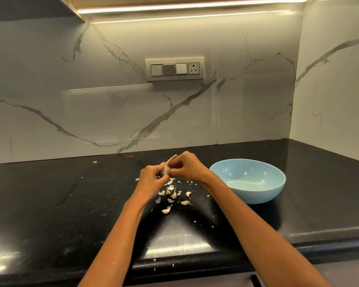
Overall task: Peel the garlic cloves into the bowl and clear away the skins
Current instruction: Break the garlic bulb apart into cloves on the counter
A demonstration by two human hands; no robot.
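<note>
Garlic (165,169): pale, papery piece with a stalk pointing up and right, held above the counter (60,204) between both hands. Left hand (151,179) pinches its lower side and right hand (184,166) pinches its upper side, fingers curled. Loose cloves (173,194) and skins (161,193) lie on the counter just below the hands; blue bowl (257,195) stands right of them.
</note>
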